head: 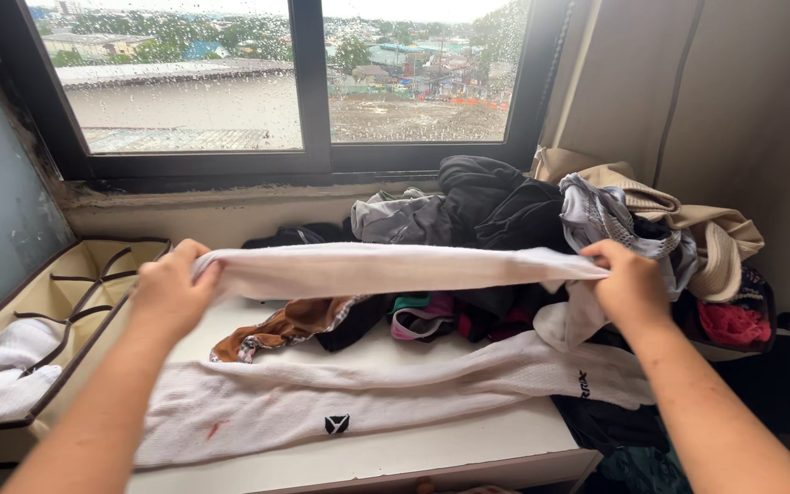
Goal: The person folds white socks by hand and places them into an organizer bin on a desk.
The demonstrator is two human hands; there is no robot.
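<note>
Sock (395, 267), long and white, was stretched level in the air between the person's two hands, above the white desk (468, 439) under the window (308, 82). The left hand (171, 293) had its grip clamped on the sock's left end, the cloth bunched under the fingers. The right hand (631, 285) had its grip pinched shut on the other end, knuckles toward me.

Just below, a second white sock (358, 393) lay flat along the front of the desk, with a small black mark near its middle and a reddish smear toward its left end. Behind the held sock a heap of clothes (505, 220) was piled against the window sill and wall: dark garments, a grey one, a beige one at the right, and a red piece low on the right. A brown patterned cloth (276, 329) trailed out of the heap toward the left, close under the held sock.

At the far left stood a beige fabric organiser (84, 274) with dark-edged compartments; white folded pieces (11, 366) lay in its near compartments. The window glass was wet with raindrops, and rooftops showed beyond.
</note>
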